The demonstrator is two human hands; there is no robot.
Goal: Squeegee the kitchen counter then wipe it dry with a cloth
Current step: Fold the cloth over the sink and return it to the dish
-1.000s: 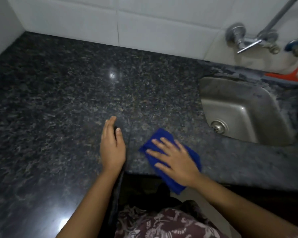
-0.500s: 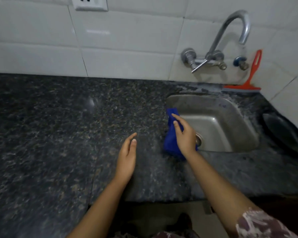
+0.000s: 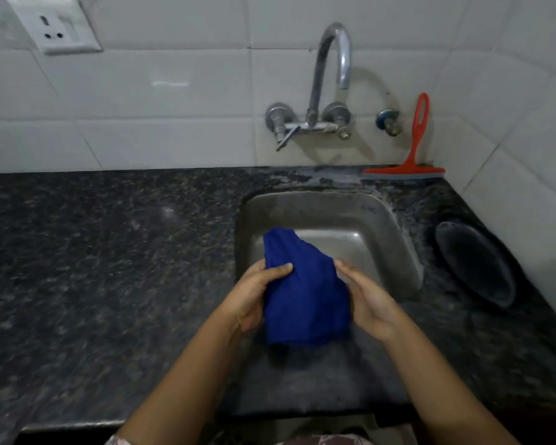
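Surface: dark speckled granite counter (image 3: 109, 268) below white wall tiles.
Left hand (image 3: 254, 297): I see its thumb pressed on the crumpled blue cloth (image 3: 302, 293), fingers curled behind it.
Right hand (image 3: 371, 303): flat and mostly open against the cloth's other side.
Cloth: held between both hands, over the near edge of the steel sink (image 3: 395, 226).
Red-handled squeegee (image 3: 413, 155): leaning on the tiles behind the sink, right of the chrome tap (image 3: 321, 91).
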